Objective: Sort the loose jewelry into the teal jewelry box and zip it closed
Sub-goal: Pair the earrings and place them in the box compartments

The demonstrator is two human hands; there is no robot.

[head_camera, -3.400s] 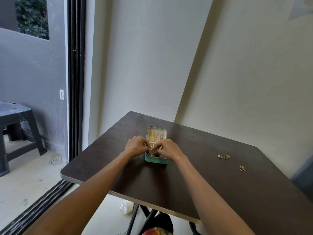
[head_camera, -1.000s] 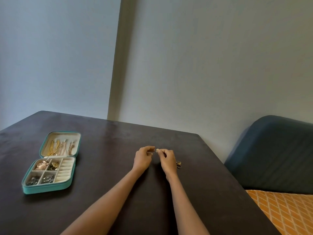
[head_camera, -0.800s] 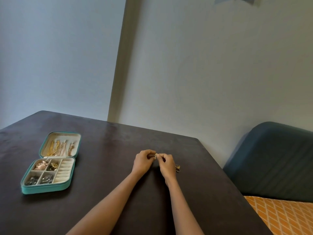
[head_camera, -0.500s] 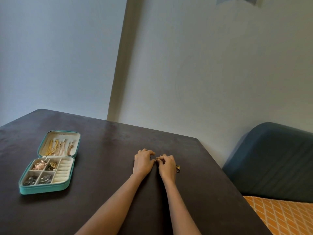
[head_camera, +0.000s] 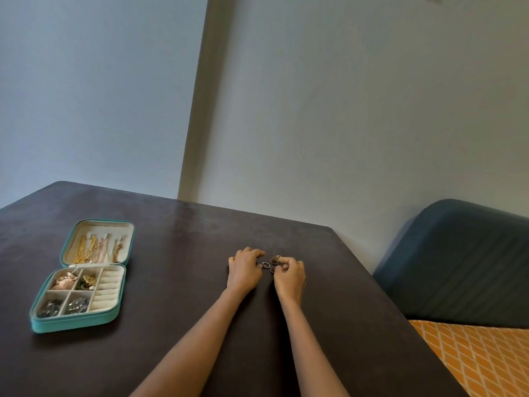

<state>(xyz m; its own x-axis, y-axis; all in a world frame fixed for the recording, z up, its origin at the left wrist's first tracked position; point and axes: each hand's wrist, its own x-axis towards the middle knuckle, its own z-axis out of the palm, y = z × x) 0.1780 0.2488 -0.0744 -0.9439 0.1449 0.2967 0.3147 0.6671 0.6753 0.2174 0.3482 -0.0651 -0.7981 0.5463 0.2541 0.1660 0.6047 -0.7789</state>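
The teal jewelry box [head_camera: 77, 320] lay open and unzipped on the dark tabletop [head_camera: 177, 253], well to the left of both hands. Its lid was folded back flat, with gold and rose-toned chains [head_camera: 96, 249] laid against the cream lining. The lower half was split into compartments: four small ones on the left held mixed pieces, some rose-gold and some dark or silvery, and the ridged ring rolls [head_camera: 107, 287] on the right looked bare. Near the table's far right corner, the left hand [head_camera: 244, 270] rested palm down, its fingers loosely bent on the surface, its grip on nothing that could be seen. The right hand [head_camera: 290, 276] sat just beside it, fingers curled, with a gold ring [head_camera: 276, 259] at the tip of its forefinger; whether that grip was clamped on the ring or only touching it could not be told. Two more small rings [head_camera: 266, 264] lay on the tabletop in the gap between the hands. A blue-grey cushion [head_camera: 463, 267] and an orange patterned cloth [head_camera: 486, 359] were beyond the table's right edge.
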